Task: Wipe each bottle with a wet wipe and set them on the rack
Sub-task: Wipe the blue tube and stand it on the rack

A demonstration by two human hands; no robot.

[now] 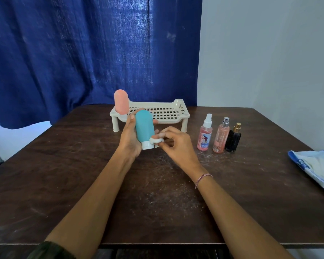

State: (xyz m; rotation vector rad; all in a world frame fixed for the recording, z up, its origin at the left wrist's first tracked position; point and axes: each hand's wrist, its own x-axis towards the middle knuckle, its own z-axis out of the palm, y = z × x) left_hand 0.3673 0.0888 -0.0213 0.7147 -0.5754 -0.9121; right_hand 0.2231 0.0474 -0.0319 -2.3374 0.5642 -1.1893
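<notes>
My left hand (129, 139) grips a teal squeeze bottle (144, 126) above the table, its white cap pointing down toward me. My right hand (176, 144) pinches a small crumpled white wet wipe (156, 140) against the bottle just above the cap. A cream perforated rack (176, 111) on short legs stands behind the hands. A pink squeeze bottle (121, 102) stands cap-down on the rack's left end. Three spray bottles stand to the right on the table: a pink one with a white sprayer (204, 136), a taller pale pink one (221, 138) and a black one with a gold cap (233, 140).
A blue and white wet wipe pack (314, 168) lies at the table's right edge. The dark wooden table (82, 174) is scuffed. A blue curtain (82, 53) hangs behind it, with a white wall to the right.
</notes>
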